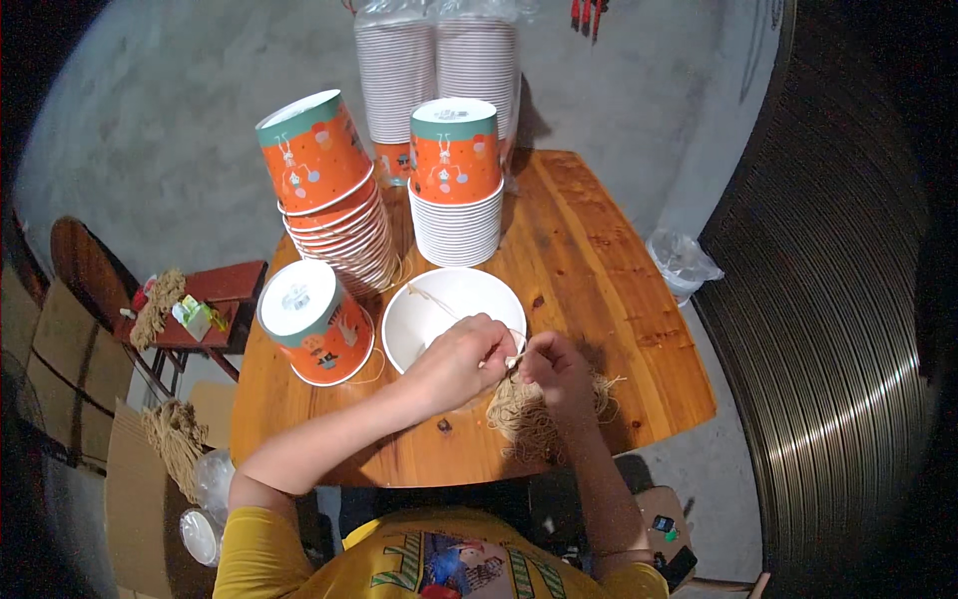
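Observation:
My left hand [461, 361] and my right hand [561, 374] come together over the table's near side, each with its fingers pinched. Between their fingertips is a thin beige string [512, 360], bunched into what looks like a small knot. The string stretches back across a white-lined paper tub [404, 324] that stands mouth up just behind my left hand. Under and beside my right hand lies a loose, tangled heap of beige string [521, 417]. An orange-and-green paper tub [324, 344] rests upside down to the left, with a string by its rim.
Behind stand a leaning stack of upturned orange tubs [324, 190], a straight stack [456, 180] and tall plastic-wrapped stacks [396, 75] against the wall. A red bench [225, 285] with more string is at left. A ribbed metal shutter [828, 299] curves along the right.

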Tool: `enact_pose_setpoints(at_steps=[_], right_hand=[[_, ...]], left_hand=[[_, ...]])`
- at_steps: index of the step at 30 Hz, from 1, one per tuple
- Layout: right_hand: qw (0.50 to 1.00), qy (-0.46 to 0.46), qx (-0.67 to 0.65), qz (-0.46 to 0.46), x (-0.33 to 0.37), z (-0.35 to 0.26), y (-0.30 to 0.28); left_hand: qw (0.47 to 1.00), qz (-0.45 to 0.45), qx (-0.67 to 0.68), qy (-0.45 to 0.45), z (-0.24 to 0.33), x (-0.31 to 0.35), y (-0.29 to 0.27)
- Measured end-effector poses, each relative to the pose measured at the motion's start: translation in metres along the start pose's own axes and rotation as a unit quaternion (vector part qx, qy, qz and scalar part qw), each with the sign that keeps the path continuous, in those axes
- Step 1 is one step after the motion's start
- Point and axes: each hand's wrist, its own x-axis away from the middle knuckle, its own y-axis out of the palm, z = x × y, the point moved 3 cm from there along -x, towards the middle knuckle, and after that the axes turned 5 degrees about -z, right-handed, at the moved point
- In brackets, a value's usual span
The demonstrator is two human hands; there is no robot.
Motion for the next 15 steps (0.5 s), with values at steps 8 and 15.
enact_pose_setpoints(at_steps=[8,15], right_hand=[[0.999,-0.035,0.04,0.01,0.001,0.004,-0.005],[0.991,-0.012,0.131,-0.002,0.007,-0.014,-0.008]], left_hand=[[0.998,0.021,-0.053,0.029,0.004,0.002,-0.001],[0.999,0.032,-0.035,0.026,0.002,0.005,-0.001]])
